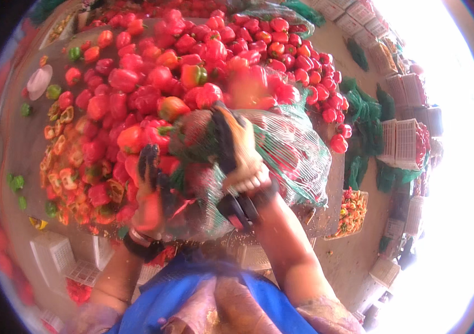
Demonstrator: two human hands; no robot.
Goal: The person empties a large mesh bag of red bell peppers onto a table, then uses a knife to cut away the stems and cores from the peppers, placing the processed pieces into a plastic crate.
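A green and white mesh bag (291, 146) with red bell peppers inside lies on the table in front of me. My right hand (239, 150), in a beige and black work glove, is closed over the mesh at the bag's left part. My left hand (151, 200), gloved too, stands at the bag's left side with its fingers pointing away from me. Motion blur hides whether those fingers pinch the mesh. Loose red bell peppers (124, 79) are heaped beyond and left of the bag. Cut pepper pieces (68, 179) lie at the heap's near left.
Green peppers (15, 182) and a pale, hat-like object (40, 81) lie on the table's left side (24, 142). A crate of pepper pieces (352, 213) stands off the right edge. Farther right are green nets (362, 100) and stacked white crates (398, 142). More crates (53, 254) sit below left.
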